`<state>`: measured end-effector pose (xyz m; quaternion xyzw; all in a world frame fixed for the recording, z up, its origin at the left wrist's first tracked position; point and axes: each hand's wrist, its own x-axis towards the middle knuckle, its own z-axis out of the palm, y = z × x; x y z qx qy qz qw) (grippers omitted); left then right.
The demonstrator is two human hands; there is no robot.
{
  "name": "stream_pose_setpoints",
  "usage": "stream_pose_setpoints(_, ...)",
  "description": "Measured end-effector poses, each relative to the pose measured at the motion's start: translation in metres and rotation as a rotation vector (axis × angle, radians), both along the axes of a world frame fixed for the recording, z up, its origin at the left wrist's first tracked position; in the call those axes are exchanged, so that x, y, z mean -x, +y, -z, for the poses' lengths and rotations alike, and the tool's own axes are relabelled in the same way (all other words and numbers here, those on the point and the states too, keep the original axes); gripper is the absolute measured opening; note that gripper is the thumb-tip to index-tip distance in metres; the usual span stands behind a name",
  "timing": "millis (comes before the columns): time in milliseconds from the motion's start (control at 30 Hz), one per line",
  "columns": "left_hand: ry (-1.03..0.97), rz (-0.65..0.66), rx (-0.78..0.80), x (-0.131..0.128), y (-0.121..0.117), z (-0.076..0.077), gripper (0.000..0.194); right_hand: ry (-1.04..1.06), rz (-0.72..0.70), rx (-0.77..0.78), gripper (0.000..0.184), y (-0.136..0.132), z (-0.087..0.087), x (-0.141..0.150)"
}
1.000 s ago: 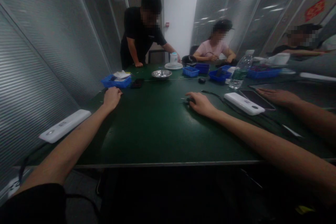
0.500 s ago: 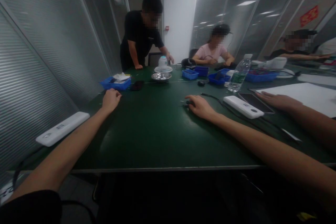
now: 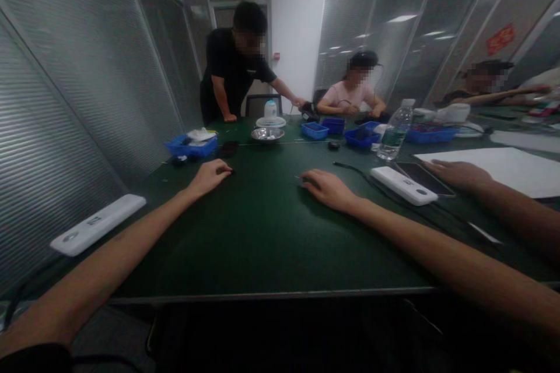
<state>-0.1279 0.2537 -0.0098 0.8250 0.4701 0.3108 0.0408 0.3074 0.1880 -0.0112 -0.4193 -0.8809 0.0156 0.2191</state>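
Left hand: 1 dark bit is pinched at the fingertips. Right hand: 1 thin rod seems grasped. Both, probably light and stiff, are best held by the sides.

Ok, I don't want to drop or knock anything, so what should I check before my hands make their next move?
1. Grip of the left hand on the dark piece: ok, pinched at the fingertips.
2. Grip of the right hand on the thin piece: cannot tell, too small and dim.
3. Hands apart from each other: ok, a gap shows between them.
4. Cable well away from the right hand: not ok, its end lies close beyond the hand.
5. Co-worker's hand apart from the right hand: ok, the white device lies between them.
6. Bottle standing and capped: ok.
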Motion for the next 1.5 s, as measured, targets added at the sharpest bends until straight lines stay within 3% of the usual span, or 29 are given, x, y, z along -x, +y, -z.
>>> stream_pose_setpoints(167,-0.089,0.394,0.137,-0.083,-0.049,-0.010,0.018,0.007,-0.052,0.002,0.029,-0.005,-0.002,0.005)
stream_pose_setpoints(333,-0.115,0.549,0.199,-0.121,-0.085,-0.014,0.017,0.025,-0.096,0.036,0.025,-0.020,-0.006,0.018)
stream_pose_setpoints(500,-0.149,0.518,0.207,-0.123,-0.090,-0.013,0.016,0.043,-0.140,0.036,0.024,-0.029,-0.010,0.024)
stream_pose_setpoints(733,-0.131,0.484,0.241,-0.123,-0.087,-0.014,0.037,0.066,-0.189,0.014,0.022,-0.035,-0.014,0.025)
stream_pose_setpoints(1033,-0.094,0.513,0.243,-0.123,-0.086,-0.013,0.023,0.077,-0.276,0.010,0.021,-0.043,-0.017,0.027)
stream_pose_setpoints(1500,-0.093,0.566,0.259,-0.120,-0.084,-0.010,0.024,0.092,-0.337,0.088,0.024,-0.048,-0.016,0.032)
